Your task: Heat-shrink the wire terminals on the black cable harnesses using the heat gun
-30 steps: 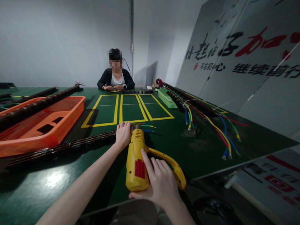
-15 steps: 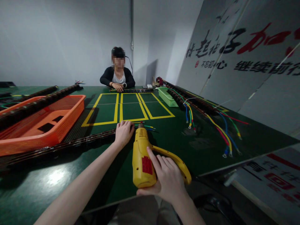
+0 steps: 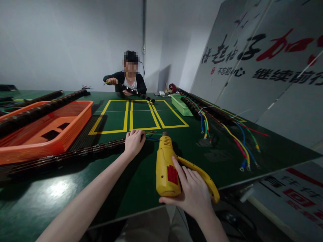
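Note:
My right hand is wrapped round a yellow heat gun, index finger along its body beside the red label. The gun's metal nozzle points away from me, close to some thin coloured wires with ring terminals. My left hand is closed over the end of a long dark wire harness, where these wires come out. The harness runs left along the green table. My left fingertips are partly hidden behind the hand.
An orange basket with a dark bundle across it stands at the left. A green tray and more harnesses with coloured leads lie at the right. Across the table, a person lifts a dark strip. Yellow tape marks rectangles between us.
The heat gun has moved right in my right hand, along the wires. My left hand stays on the harness. The person opposite has raised one end of the dark strip.

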### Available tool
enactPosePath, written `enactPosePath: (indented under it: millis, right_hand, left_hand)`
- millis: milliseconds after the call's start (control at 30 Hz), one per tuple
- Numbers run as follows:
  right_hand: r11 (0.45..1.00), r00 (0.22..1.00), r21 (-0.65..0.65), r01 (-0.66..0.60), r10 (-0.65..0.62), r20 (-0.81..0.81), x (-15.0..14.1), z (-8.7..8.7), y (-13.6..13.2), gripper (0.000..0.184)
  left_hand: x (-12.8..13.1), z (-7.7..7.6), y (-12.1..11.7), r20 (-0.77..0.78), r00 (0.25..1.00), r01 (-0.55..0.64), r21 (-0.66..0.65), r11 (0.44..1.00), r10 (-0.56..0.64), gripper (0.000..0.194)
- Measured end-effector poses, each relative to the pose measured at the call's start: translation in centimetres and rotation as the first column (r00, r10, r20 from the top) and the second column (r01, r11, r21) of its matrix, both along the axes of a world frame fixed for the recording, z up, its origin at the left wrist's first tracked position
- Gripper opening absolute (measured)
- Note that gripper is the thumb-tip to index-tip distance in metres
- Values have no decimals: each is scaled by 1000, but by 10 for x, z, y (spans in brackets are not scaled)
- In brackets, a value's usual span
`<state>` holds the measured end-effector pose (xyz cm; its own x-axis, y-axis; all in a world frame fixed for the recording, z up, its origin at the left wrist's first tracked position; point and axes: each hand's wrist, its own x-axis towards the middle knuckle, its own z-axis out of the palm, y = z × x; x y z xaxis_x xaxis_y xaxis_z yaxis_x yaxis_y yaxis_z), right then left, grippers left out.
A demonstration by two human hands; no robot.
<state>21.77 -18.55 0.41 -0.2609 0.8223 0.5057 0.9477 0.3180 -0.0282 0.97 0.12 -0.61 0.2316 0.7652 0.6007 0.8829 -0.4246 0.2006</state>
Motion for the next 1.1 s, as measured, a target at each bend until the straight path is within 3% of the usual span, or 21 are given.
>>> enactPosePath:
  millis: [333,700,1100]
  right_hand:
    - [999,1000,38,11,-12,16,-17,1,2,122]
    - [994,994,-33,-104,103,-43,-53,2,9,125]
    - [996,996,-23,-85,84,-42,-25,5,8,124]
  left_hand:
    - [1,0,0,-5,1000,-11,18,1000,11,18]
    - [-2,-1,3,-12,1000,-7,-13,1000,7,23]
    - [-1,0,0,-25,1000,-13,4,1000,13,21]
